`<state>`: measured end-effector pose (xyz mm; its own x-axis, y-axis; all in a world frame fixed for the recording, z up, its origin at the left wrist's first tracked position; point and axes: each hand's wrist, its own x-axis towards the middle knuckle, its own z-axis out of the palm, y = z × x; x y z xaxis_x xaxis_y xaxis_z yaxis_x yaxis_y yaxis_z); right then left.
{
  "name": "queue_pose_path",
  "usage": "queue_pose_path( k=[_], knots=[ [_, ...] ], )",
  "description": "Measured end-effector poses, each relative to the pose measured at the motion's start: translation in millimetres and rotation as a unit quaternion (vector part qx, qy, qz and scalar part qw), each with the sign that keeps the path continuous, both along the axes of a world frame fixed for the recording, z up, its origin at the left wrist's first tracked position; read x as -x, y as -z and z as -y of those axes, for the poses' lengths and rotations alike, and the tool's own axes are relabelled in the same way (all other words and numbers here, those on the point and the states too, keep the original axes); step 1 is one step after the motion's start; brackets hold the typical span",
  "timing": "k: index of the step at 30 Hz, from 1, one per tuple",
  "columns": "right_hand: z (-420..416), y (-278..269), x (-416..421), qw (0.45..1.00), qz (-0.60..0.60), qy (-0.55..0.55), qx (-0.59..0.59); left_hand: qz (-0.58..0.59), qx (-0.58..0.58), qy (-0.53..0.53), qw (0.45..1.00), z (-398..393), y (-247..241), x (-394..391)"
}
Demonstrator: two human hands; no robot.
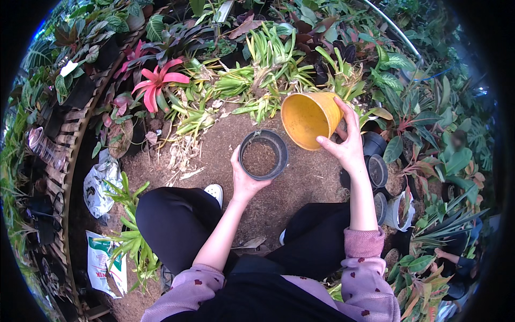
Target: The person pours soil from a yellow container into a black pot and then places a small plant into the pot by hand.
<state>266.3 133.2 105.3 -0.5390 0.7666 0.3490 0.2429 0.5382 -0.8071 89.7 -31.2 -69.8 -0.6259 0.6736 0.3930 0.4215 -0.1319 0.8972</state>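
Observation:
My left hand (246, 182) grips a black plastic plant pot (263, 154) from its near left side. Dry brown soil or potting mix (259, 159) shows inside it. Up and to the right, my right hand (346, 139) holds a yellow plastic pot (312, 120) by its side, thumb near the rim. That pot is tilted, its mouth turned toward the left, and the inside that shows is stained, with no soil seen. The two pots are close together but apart, both above the bare ground (225, 141).
Uprooted green plants (265, 76) with dry leaves lie in a heap ahead, beside a pink bromeliad (157, 84). Black pots (377, 171) and a white pot (400, 211) stand at right. Plastic sacks (102, 185) lie at left, near a wooden slatted edge (74, 133). Another person's arm (446, 255) shows far right.

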Motion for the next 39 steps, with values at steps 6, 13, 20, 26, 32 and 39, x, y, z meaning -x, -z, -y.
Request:
queue_pose_path(
  k=[6, 13, 20, 26, 32, 39],
  knots=[
    [1, 5, 1, 0.998, 0.029, 0.039, -0.041, -0.036, 0.001, -0.025, 0.999, 1, -3, 8],
    [-7, 13, 1, 0.993, 0.052, 0.097, -0.051, -0.008, -0.002, -0.03, 1.0, 1, -11, 10],
    [-11, 20, 2, 0.987, 0.07, 0.126, -0.077, -0.005, 0.003, 0.013, 1.0, 4, 0, 7],
    [-11, 26, 6, 0.981, 0.101, 0.145, -0.081, 0.016, 0.0, 0.01, 1.0, 6, -5, 9],
    [-28, 49, 16, 0.939, 0.28, 0.2, -0.023, 0.096, -0.052, -0.074, 0.991, 1, 3, 24],
    [-53, 196, 41, 0.827, 0.504, 0.168, 0.184, 0.167, -0.097, -0.192, 0.962, 5, 9, 51]
  ],
)
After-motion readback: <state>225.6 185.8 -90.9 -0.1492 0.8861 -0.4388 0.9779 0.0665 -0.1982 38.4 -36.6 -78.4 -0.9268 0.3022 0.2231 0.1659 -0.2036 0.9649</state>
